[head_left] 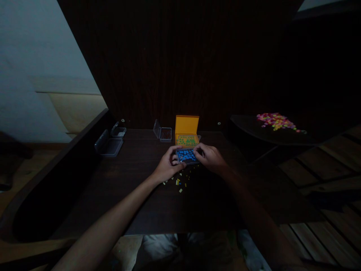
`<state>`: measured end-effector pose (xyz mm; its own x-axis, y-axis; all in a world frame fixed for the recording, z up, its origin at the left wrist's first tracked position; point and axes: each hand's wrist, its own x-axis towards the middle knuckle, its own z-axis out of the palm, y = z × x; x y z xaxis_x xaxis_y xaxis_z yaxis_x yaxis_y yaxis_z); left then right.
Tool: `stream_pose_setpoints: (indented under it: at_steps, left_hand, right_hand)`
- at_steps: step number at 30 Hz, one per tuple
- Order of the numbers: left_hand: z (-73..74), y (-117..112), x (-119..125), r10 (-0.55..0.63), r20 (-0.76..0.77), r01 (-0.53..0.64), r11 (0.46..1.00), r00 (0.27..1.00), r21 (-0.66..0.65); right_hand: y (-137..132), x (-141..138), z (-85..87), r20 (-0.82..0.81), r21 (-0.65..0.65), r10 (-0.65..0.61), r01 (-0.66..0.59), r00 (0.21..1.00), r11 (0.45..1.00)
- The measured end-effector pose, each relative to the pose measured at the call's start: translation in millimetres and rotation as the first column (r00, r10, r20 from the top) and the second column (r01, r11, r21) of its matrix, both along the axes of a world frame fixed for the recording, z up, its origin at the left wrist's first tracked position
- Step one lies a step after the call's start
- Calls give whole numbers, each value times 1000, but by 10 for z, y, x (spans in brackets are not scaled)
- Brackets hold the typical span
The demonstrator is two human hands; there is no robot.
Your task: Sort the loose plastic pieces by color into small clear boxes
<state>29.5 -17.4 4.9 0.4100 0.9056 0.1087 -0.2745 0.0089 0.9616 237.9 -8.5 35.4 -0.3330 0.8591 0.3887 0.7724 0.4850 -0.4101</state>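
My left hand [168, 164] grips a shallow clear plastic box [192, 163] by its left side, thumb at the near edge and fingers around the far corner. Many small blue pieces [184, 153] lie inside it. Over the box's right end, the thumb and fingertips of my right hand [210, 156] are pinched together; what they hold, if anything, is too small to make out. Below the box, small yellow and pale pieces [177, 182] are scattered on the dark table. Just behind it stands an open yellow case [187, 125] with green pieces in its base.
A small open clear box [166, 134] with dark reddish contents stands left of the yellow case. Farther left are two more open clear boxes [112, 146] beside the raised side panel [56, 180]. Colourful small pieces [278, 121] are heaped on a dark shelf at right.
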Motion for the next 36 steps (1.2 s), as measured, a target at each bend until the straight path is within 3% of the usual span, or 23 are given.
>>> stream_pose_setpoints:
  at_steps: [19, 36]
  left_hand:
    - [5, 11, -12, -1, 2, 1, 1000, 1000, -1]
    - [22, -1, -13, -2, -14, 2, 1000, 1000, 8]
  right_hand:
    - [-26, -2, 34, -48, -6, -77, 76, 996, 997]
    - [-40, -8, 30, -31, 23, -47, 48, 998, 999]
